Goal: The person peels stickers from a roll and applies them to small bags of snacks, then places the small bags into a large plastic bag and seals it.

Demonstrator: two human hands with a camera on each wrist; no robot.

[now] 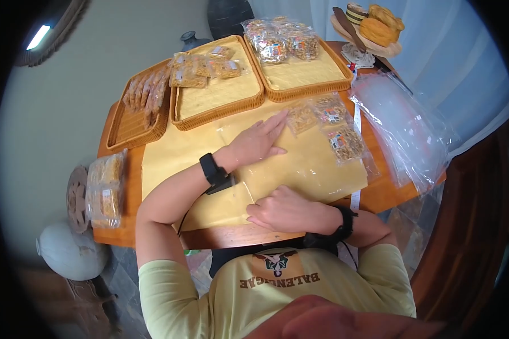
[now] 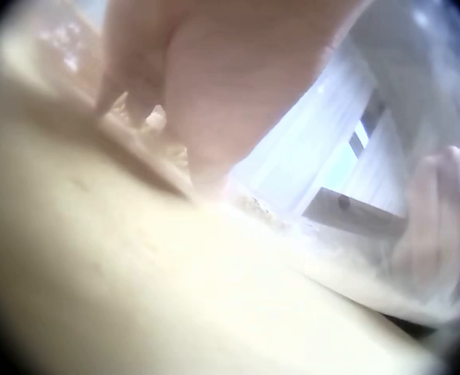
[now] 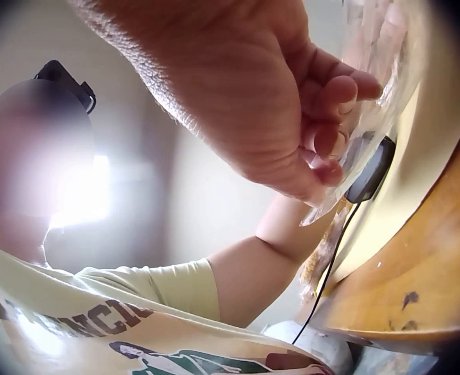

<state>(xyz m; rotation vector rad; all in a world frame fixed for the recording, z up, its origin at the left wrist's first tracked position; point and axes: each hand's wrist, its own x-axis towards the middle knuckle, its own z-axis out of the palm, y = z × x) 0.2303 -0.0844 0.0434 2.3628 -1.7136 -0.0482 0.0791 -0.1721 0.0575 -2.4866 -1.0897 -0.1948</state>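
A large clear plastic bag (image 1: pixel 316 169) lies across the yellow mat, with several small snack packets (image 1: pixel 346 143) at its far right end. My left hand (image 1: pixel 257 141) stretches over the mat with straight fingers, its fingertips right at the edge of the nearest packet (image 1: pixel 301 118). Closer to my body, my right hand (image 1: pixel 285 209) pinches the near edge of the bag. In the right wrist view, curled fingers and thumb hold the thin clear film (image 3: pixel 363 144). The left wrist view is blurred, with the left hand (image 2: pixel 222 86) low over the mat.
Behind the mat stand three wicker trays (image 1: pixel 220 113) bearing packed snacks. A stack of clear bags (image 1: pixel 404 130) lies at the right table edge. Bagged packets (image 1: pixel 106 189) sit at the left edge. A bread stand (image 1: pixel 350 42) is at the back right.
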